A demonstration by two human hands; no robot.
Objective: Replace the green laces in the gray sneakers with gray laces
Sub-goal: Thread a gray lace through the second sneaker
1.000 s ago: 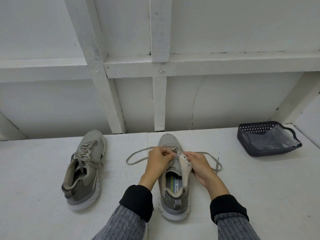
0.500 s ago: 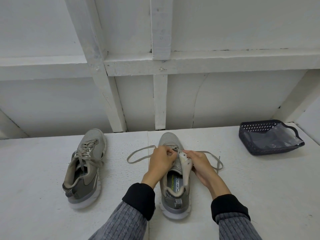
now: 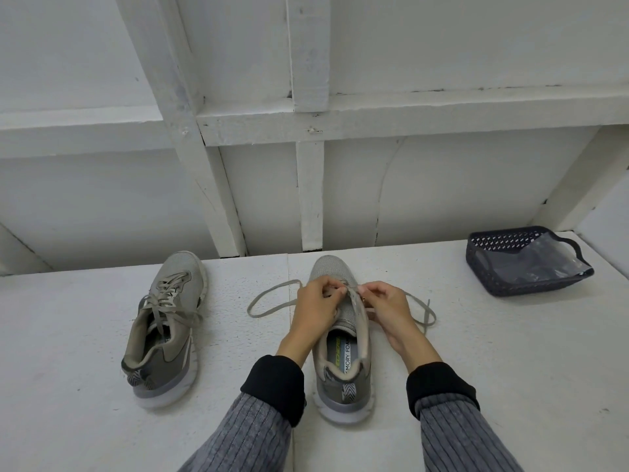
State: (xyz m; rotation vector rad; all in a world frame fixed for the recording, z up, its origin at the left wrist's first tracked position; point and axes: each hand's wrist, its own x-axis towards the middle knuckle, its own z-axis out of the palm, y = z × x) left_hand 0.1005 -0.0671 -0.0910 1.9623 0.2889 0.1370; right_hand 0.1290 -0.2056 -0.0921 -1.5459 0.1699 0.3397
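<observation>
- Two gray sneakers on the white table. The near sneaker [image 3: 343,356] stands at centre front, toe pointing away from the person, heel nearest the camera; printed insole lettering shows in its opening, partly cut off by the collar.
- One gray lace [image 3: 272,303], threaded at the toe end of the near sneaker. Its left end loops out flat on the table to the left of the shoe; its right end loops out to the right. Where it passes through the eyelets is hidden under the hands.
- Left hand [image 3: 315,310]: over the left side of the shoe's throat, fingers curled, tips pinching the lace at the upper eyelets. The exact pinch point is hard to make out.
- Right hand [image 3: 386,306]: at the shoe's right eyelet strip, fingers curled, pinching the lace or the strip edge; which one cannot be told.
- Both forearms in ribbed gray sleeves [image 3: 248,434] with black cuffs, cut off at the lower frame edge.
- Second sneaker [image 3: 166,327]: well apart to the left, upright, fully laced in gray, ends lying loose over its opening.
- One dark perforated basket [image 3: 493,284]: far right on the table, near the wall. It holds a clear plastic bag [image 3: 534,262]; the bag's contents cannot be made out.
- White panelled wall [image 3: 442,192] behind the table.
</observation>
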